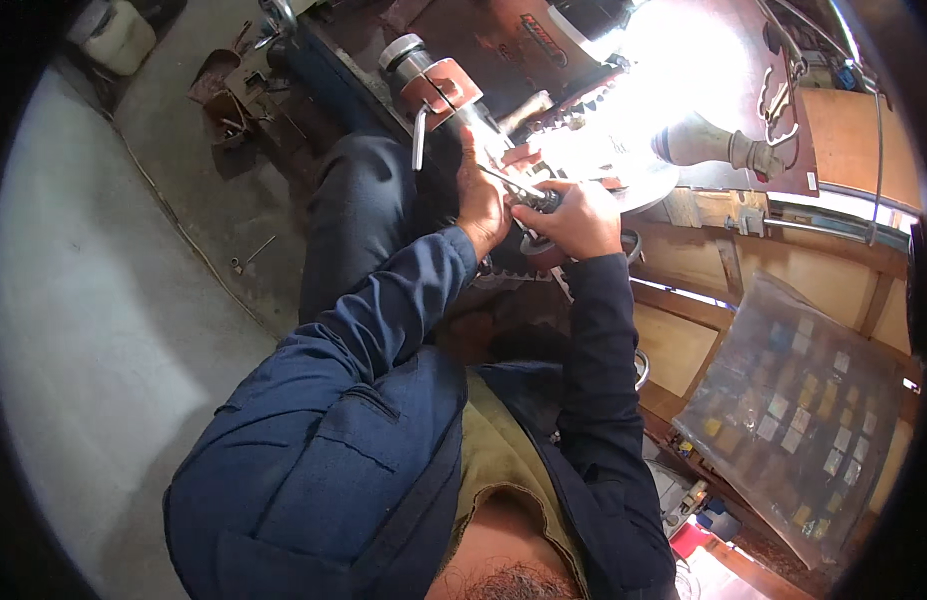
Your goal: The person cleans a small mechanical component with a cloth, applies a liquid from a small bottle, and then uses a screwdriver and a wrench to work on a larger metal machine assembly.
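Note:
My right hand (586, 218) pinches the dark, ridged end of a slim metal rod-shaped tool (516, 184), its thumb and fingers closed round it. The rod slants up and left across the front of my left hand (481, 198). That hand's thumb points up and its other fingers stretch to the right, apart from the thumb. It lies against the lower part of a dark metal cylinder (412, 68) with a silvery cap. A reddish clamp block (442, 94) with a bent metal handle (420, 138) wraps the cylinder. Glare and my fingers hide the rod's far tip.
A glaring lamp (699, 75) lights the dark red bench top (464, 35). Pliers (776, 105) hang at its right side. A rack of small bits (574, 118) stands beyond my hands. A plastic sheet over small blocks (804, 415) lies right. Metal scraps (239, 95) lie on the floor (84, 300).

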Tool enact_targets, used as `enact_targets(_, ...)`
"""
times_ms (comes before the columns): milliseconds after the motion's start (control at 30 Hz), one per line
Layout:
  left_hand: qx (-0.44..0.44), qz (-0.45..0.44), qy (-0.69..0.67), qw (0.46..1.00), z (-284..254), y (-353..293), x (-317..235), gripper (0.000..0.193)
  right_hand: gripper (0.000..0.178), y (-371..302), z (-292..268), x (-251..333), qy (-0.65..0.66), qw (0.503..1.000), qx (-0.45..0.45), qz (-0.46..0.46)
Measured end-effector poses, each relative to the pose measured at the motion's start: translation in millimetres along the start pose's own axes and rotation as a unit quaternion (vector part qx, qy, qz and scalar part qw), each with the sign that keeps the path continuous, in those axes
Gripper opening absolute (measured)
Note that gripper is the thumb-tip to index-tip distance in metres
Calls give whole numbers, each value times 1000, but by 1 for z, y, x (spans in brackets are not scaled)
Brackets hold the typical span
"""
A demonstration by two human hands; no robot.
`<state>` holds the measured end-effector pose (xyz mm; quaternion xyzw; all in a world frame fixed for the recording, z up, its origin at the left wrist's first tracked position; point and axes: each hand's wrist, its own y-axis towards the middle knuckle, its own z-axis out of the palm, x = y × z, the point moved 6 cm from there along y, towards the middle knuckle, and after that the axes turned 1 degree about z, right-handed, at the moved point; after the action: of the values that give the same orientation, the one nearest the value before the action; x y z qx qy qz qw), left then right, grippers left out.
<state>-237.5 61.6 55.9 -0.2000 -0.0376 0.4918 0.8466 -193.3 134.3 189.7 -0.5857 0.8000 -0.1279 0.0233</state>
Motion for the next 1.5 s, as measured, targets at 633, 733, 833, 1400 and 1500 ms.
enact_targets(633,-110,66,100,987,11,-8,-7,58,53,-44,-127,10,175,973,-5,-150)
enact_targets(733,-104,43,82,990,7,-5,-7,57,54,-38,-139,22,184,973,-10,-139)
enact_targets(833,-102,32,66,992,9,-5,-7,58,55,-40,-133,12,225,962,-38,-148)
enact_targets(1400,-117,78,112,984,6,-6,-2,57,35,-12,-153,55,307,916,-168,-198)
enact_targets(1500,-103,77,99,987,0,-2,-1,58,42,2,-162,80,344,880,-207,-255)
